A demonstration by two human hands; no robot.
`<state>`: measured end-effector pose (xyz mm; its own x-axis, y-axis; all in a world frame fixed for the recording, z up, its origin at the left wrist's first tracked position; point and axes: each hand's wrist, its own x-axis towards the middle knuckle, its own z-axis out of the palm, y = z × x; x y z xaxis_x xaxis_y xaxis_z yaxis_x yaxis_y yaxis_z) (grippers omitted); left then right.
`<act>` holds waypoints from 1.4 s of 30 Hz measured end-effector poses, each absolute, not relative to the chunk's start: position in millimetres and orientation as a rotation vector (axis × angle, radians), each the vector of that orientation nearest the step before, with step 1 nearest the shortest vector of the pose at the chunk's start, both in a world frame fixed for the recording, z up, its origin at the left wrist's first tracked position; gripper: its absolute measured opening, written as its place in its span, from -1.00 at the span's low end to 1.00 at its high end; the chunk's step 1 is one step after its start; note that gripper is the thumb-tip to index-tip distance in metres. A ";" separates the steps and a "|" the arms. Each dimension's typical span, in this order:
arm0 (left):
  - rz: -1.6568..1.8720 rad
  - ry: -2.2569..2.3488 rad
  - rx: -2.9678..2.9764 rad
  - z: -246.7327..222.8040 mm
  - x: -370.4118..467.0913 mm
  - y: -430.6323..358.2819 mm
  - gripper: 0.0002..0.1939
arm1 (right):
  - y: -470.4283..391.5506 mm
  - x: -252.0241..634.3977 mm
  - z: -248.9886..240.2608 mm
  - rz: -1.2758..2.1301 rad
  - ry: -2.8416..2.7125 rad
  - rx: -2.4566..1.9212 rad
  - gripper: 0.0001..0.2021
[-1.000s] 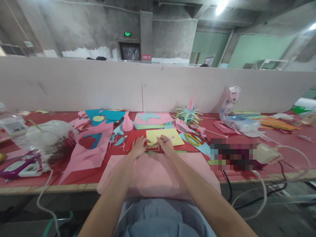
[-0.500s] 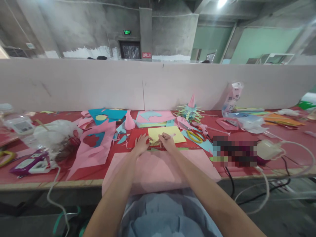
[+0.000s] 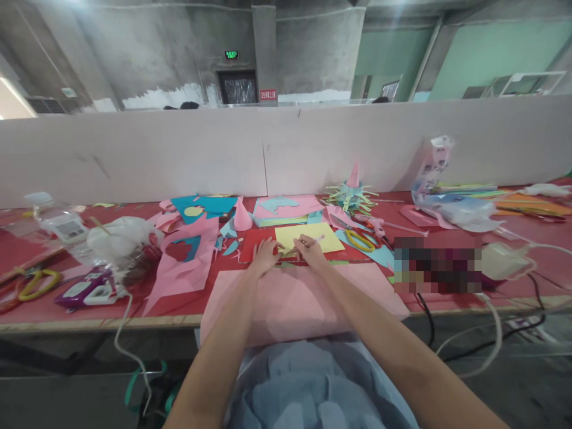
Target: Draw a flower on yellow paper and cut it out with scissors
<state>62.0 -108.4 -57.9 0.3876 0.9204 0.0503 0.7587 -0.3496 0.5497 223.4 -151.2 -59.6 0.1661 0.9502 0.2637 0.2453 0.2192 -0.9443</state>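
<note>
A yellow sheet of paper (image 3: 331,238) lies on red card (image 3: 250,245) in front of me. My right hand (image 3: 309,249) is closed round a slim pen (image 3: 320,238), its tip low over the sheet's near left part. Fingers apart, my left hand (image 3: 267,255) rests flat at the sheet's left edge. Between the hands is something small and greenish that I cannot make out. Large pink paper (image 3: 295,304) covers the table's front edge under my forearms.
Yellow-handled scissors (image 3: 360,241) lie to the right, below a spiky paper model (image 3: 351,195). A pink paper cone (image 3: 242,215) stands behind my left hand. Cut pink paper (image 3: 190,271), a bagged item (image 3: 127,241) and a purple device (image 3: 87,289) are at left.
The view has turned slightly left, so everything sits further right. Both hands keep nearly the same place on the paper, and the right one still holds the pen.
</note>
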 end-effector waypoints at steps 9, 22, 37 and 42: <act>0.493 1.443 2.217 -57.3 62.1 -109.4 -0.73 | -156.0 221.0 -54.9 0.824 -1.363 -1.246 -0.71; 0.482 1.436 2.227 -56.4 61.7 -110.2 -0.72 | -156.3 220.3 -56.9 0.802 -1.394 -1.273 -0.72; 0.475 1.440 2.224 -55.1 61.8 -111.0 -0.74 | -146.9 225.0 -64.9 0.693 -1.288 -1.307 -0.75; 0.470 1.437 2.223 -54.6 61.9 -111.5 -0.73 | -147.6 225.6 -63.7 0.766 -1.318 -1.272 -0.73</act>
